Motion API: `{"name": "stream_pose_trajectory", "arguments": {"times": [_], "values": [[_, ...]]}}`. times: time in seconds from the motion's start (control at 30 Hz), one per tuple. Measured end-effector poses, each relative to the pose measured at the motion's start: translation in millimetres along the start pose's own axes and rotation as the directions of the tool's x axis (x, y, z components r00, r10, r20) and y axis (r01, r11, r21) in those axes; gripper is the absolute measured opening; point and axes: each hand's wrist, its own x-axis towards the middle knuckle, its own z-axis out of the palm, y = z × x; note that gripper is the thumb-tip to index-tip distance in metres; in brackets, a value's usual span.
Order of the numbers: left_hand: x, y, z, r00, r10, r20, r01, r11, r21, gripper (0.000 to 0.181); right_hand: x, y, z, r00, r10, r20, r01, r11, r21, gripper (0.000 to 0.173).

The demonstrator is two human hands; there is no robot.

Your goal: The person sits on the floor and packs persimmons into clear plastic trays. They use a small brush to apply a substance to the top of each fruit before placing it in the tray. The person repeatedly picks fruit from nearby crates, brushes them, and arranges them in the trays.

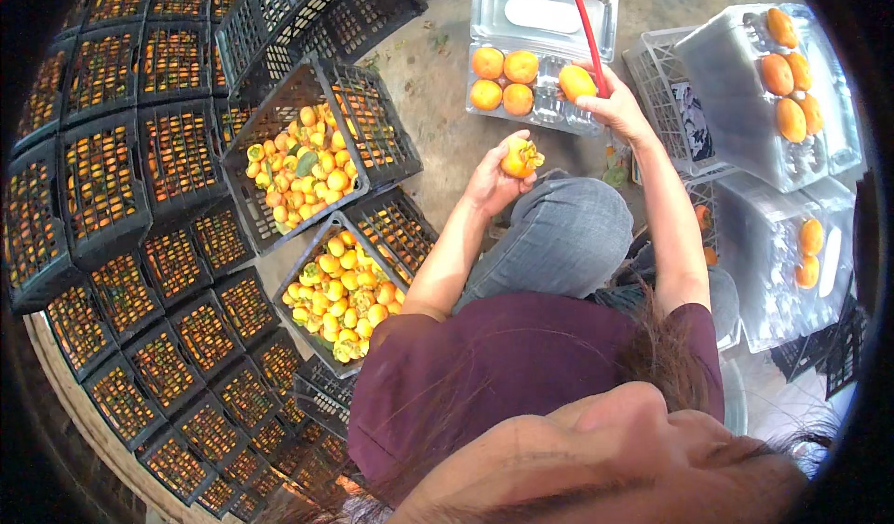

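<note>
My left hand (492, 180) is closed around a yellow-orange persimmon (518, 158), its leafy calyx facing right. A second persimmon (577, 82) is in my right hand (616, 108), held at the right half of an open clear plastic clamshell box (552, 115). That same hand also grips a long, thin red tool (587, 26), whose kind I cannot tell; it slants up across the raised lid (489, 7). In the box's left half, several persimmons (520, 67) sit in moulded hollows. A white oval label lies on the lid.
At left stand two black plastic crates (360, 168) (336, 220) of loose persimmons. Stacked, filled crates (105, 195) rise beyond them. To the right, tall stacks of clear clamshells (726, 98) (761, 279) carry a few persimmons, beside a pale lattice crate (646, 70). Concrete floor (426, 98) shows between.
</note>
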Motion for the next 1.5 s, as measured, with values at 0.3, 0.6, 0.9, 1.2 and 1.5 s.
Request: {"name": "stream_pose_trajectory", "arguments": {"times": [0.3,0.6,0.9,1.2,1.5], "values": [[-4.5,-4.8,9.2,1.000,0.002,-0.015,-0.001,1.000,0.010,0.049,-2.8,15.6,-18.1,0.980,0.186,0.065,-0.190,0.800,0.570,0.039],[-0.7,-9.9,3.0,0.998,-0.001,-0.066,0.002,1.000,0.015,0.048,-3.5,18.6,-22.6,0.969,0.240,0.059,-0.231,0.801,0.553,0.046],[16.9,18.7,18.1,0.994,0.039,0.103,-0.073,0.933,0.352,0.057,-7.4,17.9,-26.6,0.955,0.295,-0.028,-0.249,0.849,0.467,0.051],[39.8,11.4,38.6,0.881,0.432,0.194,-0.131,-0.171,0.977,0.070,8.2,7.4,0.1,0.971,0.103,-0.215,-0.131,0.984,-0.122,0.051],[42.9,-16.2,16.6,0.879,0.399,0.263,-0.124,-0.340,0.932,0.064,49.6,21.1,8.3,0.988,-0.138,0.075,0.107,0.245,-0.964,0.057]]}}
